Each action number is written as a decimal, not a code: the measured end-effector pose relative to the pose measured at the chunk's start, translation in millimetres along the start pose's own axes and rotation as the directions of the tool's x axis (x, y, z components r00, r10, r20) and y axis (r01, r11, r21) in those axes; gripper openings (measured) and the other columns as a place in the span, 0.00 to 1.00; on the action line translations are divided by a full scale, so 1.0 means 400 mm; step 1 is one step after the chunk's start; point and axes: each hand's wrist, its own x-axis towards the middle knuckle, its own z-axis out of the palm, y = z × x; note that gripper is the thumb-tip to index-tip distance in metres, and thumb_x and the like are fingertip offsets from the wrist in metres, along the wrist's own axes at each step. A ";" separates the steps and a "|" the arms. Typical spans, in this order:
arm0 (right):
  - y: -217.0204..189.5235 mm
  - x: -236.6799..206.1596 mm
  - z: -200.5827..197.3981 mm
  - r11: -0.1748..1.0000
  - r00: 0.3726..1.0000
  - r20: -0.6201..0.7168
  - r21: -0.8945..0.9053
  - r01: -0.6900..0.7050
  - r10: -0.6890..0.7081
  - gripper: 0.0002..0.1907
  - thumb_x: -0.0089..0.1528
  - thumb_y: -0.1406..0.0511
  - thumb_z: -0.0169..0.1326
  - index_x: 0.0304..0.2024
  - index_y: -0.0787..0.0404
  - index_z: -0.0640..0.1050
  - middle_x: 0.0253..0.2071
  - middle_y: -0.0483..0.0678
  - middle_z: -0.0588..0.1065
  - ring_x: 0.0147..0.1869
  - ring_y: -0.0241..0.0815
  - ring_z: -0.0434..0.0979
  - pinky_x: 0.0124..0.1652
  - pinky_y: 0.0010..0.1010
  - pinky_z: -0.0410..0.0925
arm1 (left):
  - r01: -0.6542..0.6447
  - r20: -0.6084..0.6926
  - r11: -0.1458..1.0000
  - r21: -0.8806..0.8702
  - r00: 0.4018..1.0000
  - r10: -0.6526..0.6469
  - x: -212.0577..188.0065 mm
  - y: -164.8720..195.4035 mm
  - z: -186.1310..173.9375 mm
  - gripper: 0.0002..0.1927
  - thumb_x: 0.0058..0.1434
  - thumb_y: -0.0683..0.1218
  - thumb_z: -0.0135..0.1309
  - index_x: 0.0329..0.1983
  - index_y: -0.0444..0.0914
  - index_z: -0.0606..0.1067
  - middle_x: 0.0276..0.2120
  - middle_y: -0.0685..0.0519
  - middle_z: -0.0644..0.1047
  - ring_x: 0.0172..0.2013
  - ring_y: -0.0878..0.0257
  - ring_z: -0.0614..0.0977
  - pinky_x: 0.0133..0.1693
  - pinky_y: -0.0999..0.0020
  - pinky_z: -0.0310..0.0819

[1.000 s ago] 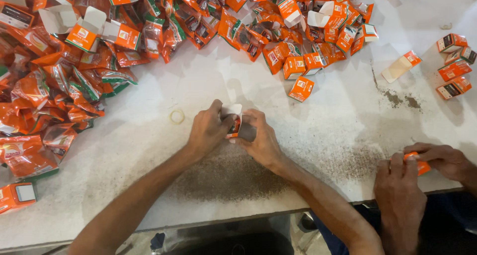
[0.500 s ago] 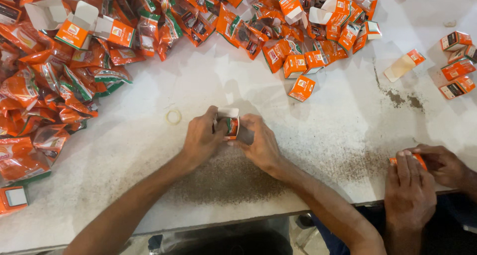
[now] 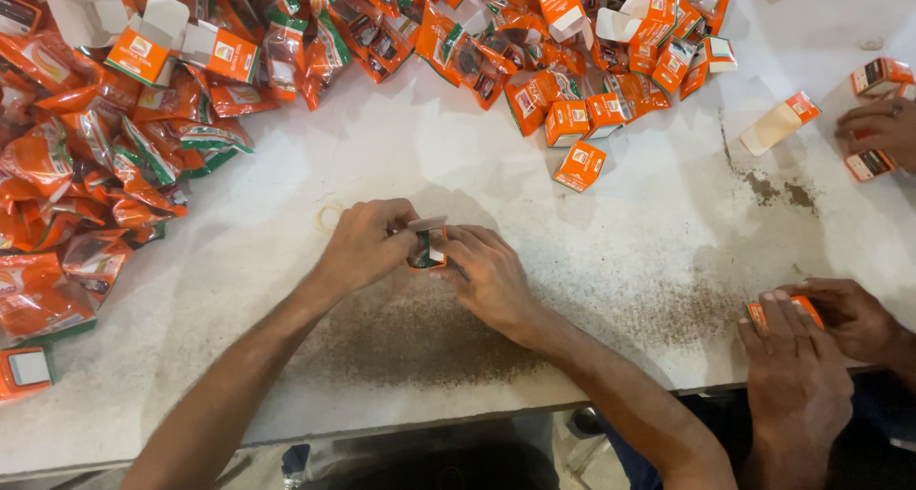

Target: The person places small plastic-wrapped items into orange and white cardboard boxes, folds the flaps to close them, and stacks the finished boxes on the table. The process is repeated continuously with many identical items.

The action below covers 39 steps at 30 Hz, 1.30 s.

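Note:
My left hand (image 3: 367,245) and my right hand (image 3: 487,275) meet at the middle of the white table (image 3: 611,232). Together they grip a small orange carton (image 3: 426,247) with its white top flap up and a dark packet showing inside. The fingers of both hands cover most of the carton. A rubber band (image 3: 328,216) lies just left of my left hand.
Heaps of orange sachets (image 3: 105,156) and small orange cartons (image 3: 582,118) fill the left and far side. A co-worker's hands (image 3: 811,347) at the right edge hold another carton; a third hand (image 3: 883,127) rests by cartons at far right. Dark powder stains (image 3: 420,328) the table.
My hands have stayed in place, working the carton between the fingers. The co-worker's hands have shifted slightly, and another hand has come in at the far right.

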 end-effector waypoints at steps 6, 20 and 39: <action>0.000 -0.002 0.004 1.000 1.000 -0.008 -0.001 -0.011 0.011 0.22 0.54 0.67 0.67 0.50 0.63 0.77 0.54 0.55 0.77 0.61 0.59 0.75 0.56 0.48 0.69 | 0.243 0.367 0.773 -0.586 0.930 -0.014 0.000 -0.044 -0.041 0.13 0.62 0.47 0.54 0.44 0.36 0.80 0.33 0.53 0.83 0.36 0.65 0.83 0.42 0.67 0.75; 0.010 -0.020 0.021 0.993 0.993 -0.042 0.050 -0.106 0.108 0.25 0.55 0.66 0.68 0.50 0.64 0.71 0.52 0.60 0.78 0.57 0.62 0.77 0.52 0.47 0.71 | -0.410 -0.011 0.903 -0.132 0.911 0.412 -0.066 -0.015 0.015 0.24 0.57 0.40 0.58 0.58 0.33 0.75 0.60 0.43 0.76 0.56 0.51 0.80 0.51 0.61 0.80; 0.031 -0.033 0.036 0.983 0.986 -0.023 0.085 -0.162 0.165 0.28 0.55 0.65 0.69 0.47 0.63 0.65 0.50 0.57 0.78 0.52 0.61 0.79 0.47 0.47 0.72 | -0.575 0.058 0.816 0.055 0.818 0.573 -0.080 -0.023 0.013 0.15 0.56 0.40 0.63 0.47 0.38 0.79 0.66 0.42 0.70 0.68 0.41 0.68 0.63 0.53 0.71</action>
